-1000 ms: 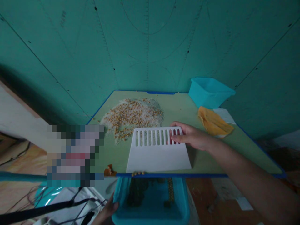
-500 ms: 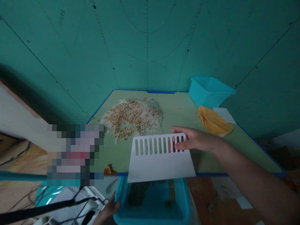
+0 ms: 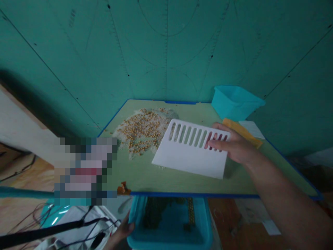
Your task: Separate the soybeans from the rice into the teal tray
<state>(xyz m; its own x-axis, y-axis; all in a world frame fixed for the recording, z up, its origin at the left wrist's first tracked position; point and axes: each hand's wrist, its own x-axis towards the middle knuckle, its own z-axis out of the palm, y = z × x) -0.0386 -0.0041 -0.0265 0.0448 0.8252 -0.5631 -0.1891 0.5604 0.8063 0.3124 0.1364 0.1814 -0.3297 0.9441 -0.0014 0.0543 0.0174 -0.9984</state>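
Observation:
My right hand (image 3: 235, 144) is closed around the slotted end of a white plastic scraper (image 3: 188, 158), fingers passing behind its slots. Tilted above the tabletop (image 3: 145, 178), the scraper has its left corner beside a heap of white rice-like grains and yellow-brown beans (image 3: 142, 130). A few white grains lie under its lower edge. At the table's front edge, my left hand (image 3: 123, 231) grips the left wall of a blue plastic bin (image 3: 170, 240). Dark contents show inside that bin, too dim to identify.
A second blue bin (image 3: 234, 104) stands at the back right, near an orange cloth (image 3: 253, 139) and a white sheet (image 3: 252, 127). An orange-brown scrap (image 3: 124, 187) lies at the front left edge. Cables (image 3: 85, 222) and a black strap run at lower left.
My right hand has lifted the scraper away from above the front bin, moving it back and right over the table and turning it. My left hand stays at the bin.

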